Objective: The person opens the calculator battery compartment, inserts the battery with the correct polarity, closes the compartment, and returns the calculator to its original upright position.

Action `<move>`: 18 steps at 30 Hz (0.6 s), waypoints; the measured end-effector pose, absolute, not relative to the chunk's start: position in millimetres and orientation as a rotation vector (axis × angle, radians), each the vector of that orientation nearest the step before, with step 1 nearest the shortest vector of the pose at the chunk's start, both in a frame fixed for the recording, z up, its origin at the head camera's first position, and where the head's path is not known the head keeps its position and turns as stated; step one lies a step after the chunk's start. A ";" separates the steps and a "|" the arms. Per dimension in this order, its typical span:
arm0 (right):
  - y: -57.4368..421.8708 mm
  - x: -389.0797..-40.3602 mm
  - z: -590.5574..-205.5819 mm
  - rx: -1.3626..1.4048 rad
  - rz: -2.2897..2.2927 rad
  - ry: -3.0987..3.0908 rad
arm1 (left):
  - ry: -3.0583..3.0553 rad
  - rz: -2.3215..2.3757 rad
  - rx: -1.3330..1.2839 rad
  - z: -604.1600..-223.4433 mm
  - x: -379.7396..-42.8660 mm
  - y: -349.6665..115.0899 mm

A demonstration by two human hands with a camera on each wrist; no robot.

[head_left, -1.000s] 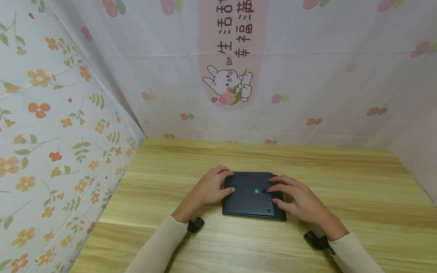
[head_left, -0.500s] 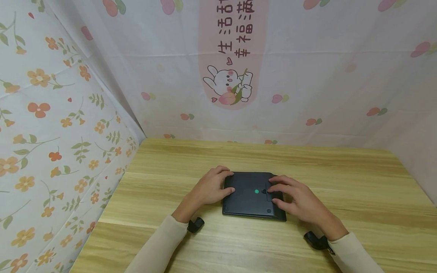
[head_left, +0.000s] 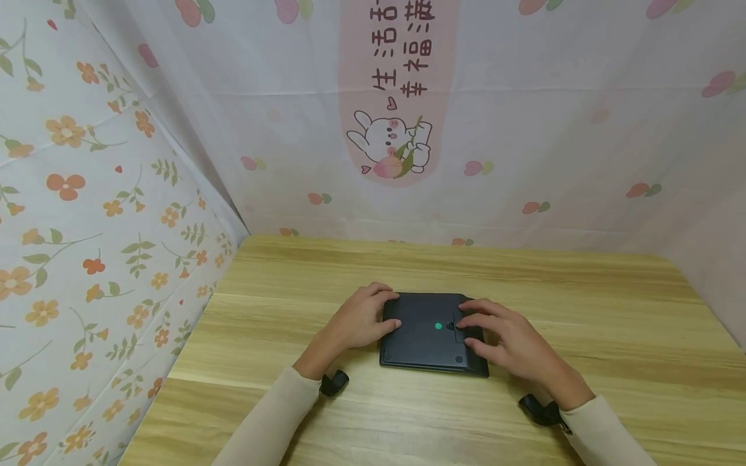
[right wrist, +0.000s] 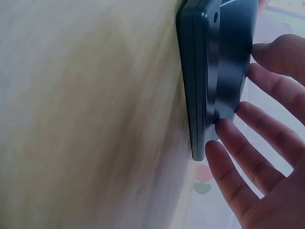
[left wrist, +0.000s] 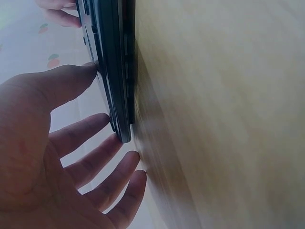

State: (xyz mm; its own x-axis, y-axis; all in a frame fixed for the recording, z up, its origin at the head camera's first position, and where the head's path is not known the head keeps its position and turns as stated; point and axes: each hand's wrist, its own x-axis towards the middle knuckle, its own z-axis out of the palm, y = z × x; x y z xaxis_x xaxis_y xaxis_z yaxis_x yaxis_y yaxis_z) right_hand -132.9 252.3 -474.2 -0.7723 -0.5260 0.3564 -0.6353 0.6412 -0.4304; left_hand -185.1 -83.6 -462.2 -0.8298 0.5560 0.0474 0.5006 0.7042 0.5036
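A black calculator lies face down on the wooden table, its back with a green round sticker and a battery cover turned up. My left hand rests at its left side. In the left wrist view the thumb touches the back and the other fingers spread loosely by the edge. From the right, my right hand sets its thumb and fingertips on the back around the battery cover. The right wrist view shows these fingers extended against the calculator's thicker, sloped end. The keys are hidden underneath.
The wooden table runs back to a white printed cloth. A flowered cloth hangs on the left. A black wrist camera sits at the left cuff, another black camera at the right cuff.
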 end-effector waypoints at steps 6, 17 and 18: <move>252.4 -133.7 -474.2 0.949 0.826 -2.669 | 2.799 0.789 0.876 -462.6 -185.3 -84.0; 252.5 -133.4 -474.4 0.946 0.843 -2.680 | 2.799 0.770 0.880 -464.6 -186.1 -83.7; 252.4 -133.3 -474.3 0.945 0.845 -2.681 | 2.800 0.770 0.880 -464.8 -186.1 -83.7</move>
